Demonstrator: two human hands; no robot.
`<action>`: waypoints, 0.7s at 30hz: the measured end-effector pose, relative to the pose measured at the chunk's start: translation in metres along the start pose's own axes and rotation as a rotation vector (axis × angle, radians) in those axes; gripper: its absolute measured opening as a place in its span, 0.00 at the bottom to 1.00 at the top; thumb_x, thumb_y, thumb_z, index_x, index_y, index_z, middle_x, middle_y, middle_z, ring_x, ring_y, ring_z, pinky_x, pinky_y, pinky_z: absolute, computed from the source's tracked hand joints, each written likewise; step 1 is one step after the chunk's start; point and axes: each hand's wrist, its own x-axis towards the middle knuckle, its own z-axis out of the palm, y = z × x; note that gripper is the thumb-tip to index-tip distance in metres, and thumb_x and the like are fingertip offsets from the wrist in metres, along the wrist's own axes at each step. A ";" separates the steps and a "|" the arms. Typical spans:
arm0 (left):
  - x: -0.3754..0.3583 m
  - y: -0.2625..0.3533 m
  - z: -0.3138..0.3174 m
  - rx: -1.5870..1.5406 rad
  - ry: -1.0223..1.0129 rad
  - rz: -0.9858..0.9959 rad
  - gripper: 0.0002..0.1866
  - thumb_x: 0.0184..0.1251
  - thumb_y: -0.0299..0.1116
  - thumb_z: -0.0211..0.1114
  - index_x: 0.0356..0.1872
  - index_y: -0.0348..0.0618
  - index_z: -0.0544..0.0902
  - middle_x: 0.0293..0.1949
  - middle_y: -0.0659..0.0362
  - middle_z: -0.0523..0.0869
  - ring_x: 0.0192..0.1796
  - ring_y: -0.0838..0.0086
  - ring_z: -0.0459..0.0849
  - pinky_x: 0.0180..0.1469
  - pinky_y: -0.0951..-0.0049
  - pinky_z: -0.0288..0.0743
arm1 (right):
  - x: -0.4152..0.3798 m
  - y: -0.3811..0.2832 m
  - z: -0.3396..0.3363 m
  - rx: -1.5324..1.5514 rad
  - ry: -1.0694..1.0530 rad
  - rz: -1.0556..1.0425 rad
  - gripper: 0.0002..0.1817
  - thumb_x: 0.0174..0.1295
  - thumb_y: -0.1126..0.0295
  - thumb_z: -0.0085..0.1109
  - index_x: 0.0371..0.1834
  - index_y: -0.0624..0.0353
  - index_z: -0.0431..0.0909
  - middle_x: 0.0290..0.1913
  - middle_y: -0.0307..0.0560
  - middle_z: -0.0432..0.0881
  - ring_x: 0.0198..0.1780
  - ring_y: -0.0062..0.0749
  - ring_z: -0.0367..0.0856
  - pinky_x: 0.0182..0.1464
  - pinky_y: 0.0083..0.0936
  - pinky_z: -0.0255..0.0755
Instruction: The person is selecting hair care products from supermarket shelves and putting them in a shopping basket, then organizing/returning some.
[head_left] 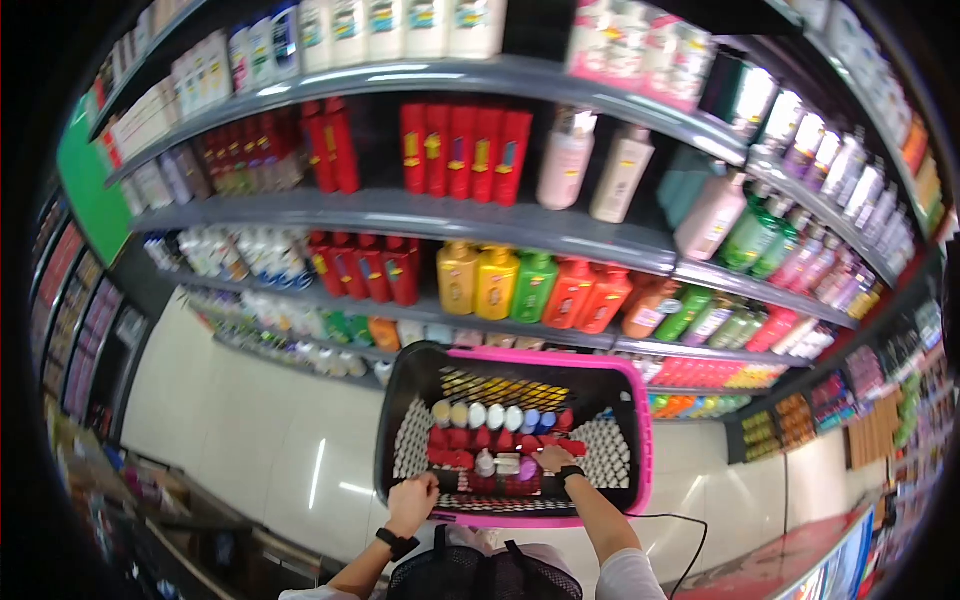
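A black shopping basket (640, 400) with a pink rim and mesh sides is in front of me. Standing in rows inside it are several bottles with white caps (496, 416), blue caps (530, 421) and red packs (452, 459). My left hand (412, 503) is closed at the near left edge of the basket, its fingers over the rim. Down among the bottles, my right hand (553, 460) has curled fingers beside a purple-capped bottle (527, 467) and just below a slanted red pack (566, 446). What its fingertips hold is hidden.
Ahead is a grey shelf unit (440, 215) with red boxes (466, 152), yellow bottles (496, 283) and orange bottles (570, 293). A black cable (700, 545) runs from the basket's right side. Pale tiled floor (270, 430) lies on both sides. A black mesh bag (480, 575) hangs against my body.
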 end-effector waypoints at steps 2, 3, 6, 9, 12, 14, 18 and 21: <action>0.005 -0.002 0.005 0.037 -0.073 -0.002 0.04 0.58 0.35 0.62 0.29 0.49 0.82 0.22 0.55 0.84 0.26 0.57 0.84 0.29 0.58 0.77 | -0.015 0.004 -0.032 0.093 0.045 0.036 0.32 0.64 0.42 0.47 0.51 0.62 0.80 0.56 0.63 0.78 0.57 0.55 0.78 0.57 0.47 0.72; 0.012 -0.001 0.012 0.023 -0.064 0.021 0.04 0.58 0.35 0.61 0.28 0.50 0.82 0.21 0.55 0.84 0.26 0.57 0.84 0.29 0.57 0.77 | -0.017 0.019 -0.049 0.149 0.148 -0.089 0.30 0.62 0.44 0.50 0.51 0.60 0.80 0.50 0.59 0.82 0.52 0.53 0.81 0.54 0.45 0.73; 0.004 -0.003 0.001 0.049 -0.174 0.038 0.06 0.60 0.37 0.61 0.29 0.52 0.84 0.22 0.54 0.85 0.26 0.58 0.85 0.29 0.58 0.78 | -0.068 0.030 -0.075 0.290 0.389 -0.061 0.23 0.62 0.49 0.55 0.46 0.58 0.81 0.37 0.54 0.85 0.42 0.49 0.84 0.46 0.40 0.75; 0.007 -0.006 -0.001 0.057 -0.230 0.066 0.07 0.61 0.39 0.60 0.31 0.53 0.85 0.23 0.53 0.85 0.27 0.58 0.85 0.31 0.58 0.78 | -0.116 0.043 -0.093 0.393 0.520 0.033 0.20 0.61 0.52 0.58 0.44 0.58 0.80 0.35 0.58 0.84 0.41 0.51 0.84 0.44 0.41 0.76; 0.001 -0.002 -0.006 0.019 -0.294 0.098 0.07 0.62 0.38 0.59 0.32 0.52 0.84 0.25 0.54 0.86 0.29 0.58 0.86 0.32 0.58 0.79 | -0.142 0.071 -0.076 0.439 0.525 0.135 0.19 0.61 0.54 0.59 0.42 0.60 0.81 0.30 0.58 0.84 0.35 0.47 0.85 0.42 0.39 0.77; 0.007 -0.003 -0.001 -0.004 -0.310 0.137 0.07 0.63 0.37 0.59 0.33 0.51 0.84 0.25 0.54 0.86 0.30 0.58 0.86 0.32 0.58 0.79 | -0.148 0.094 -0.060 0.293 0.477 0.158 0.21 0.62 0.52 0.58 0.46 0.60 0.80 0.28 0.54 0.85 0.33 0.42 0.86 0.41 0.37 0.78; 0.008 0.003 0.006 -0.142 -0.363 0.217 0.09 0.67 0.33 0.55 0.37 0.47 0.84 0.25 0.57 0.87 0.29 0.60 0.86 0.33 0.65 0.79 | -0.167 0.101 -0.057 0.439 0.011 0.276 0.25 0.63 0.49 0.57 0.50 0.60 0.77 0.30 0.50 0.85 0.32 0.36 0.86 0.40 0.35 0.78; 0.004 0.021 0.014 -0.150 -0.374 0.272 0.08 0.67 0.32 0.55 0.37 0.46 0.83 0.27 0.56 0.87 0.31 0.61 0.86 0.34 0.64 0.79 | -0.168 0.089 -0.081 0.506 -0.074 0.006 0.21 0.62 0.52 0.58 0.47 0.57 0.80 0.36 0.54 0.84 0.27 0.37 0.83 0.34 0.33 0.77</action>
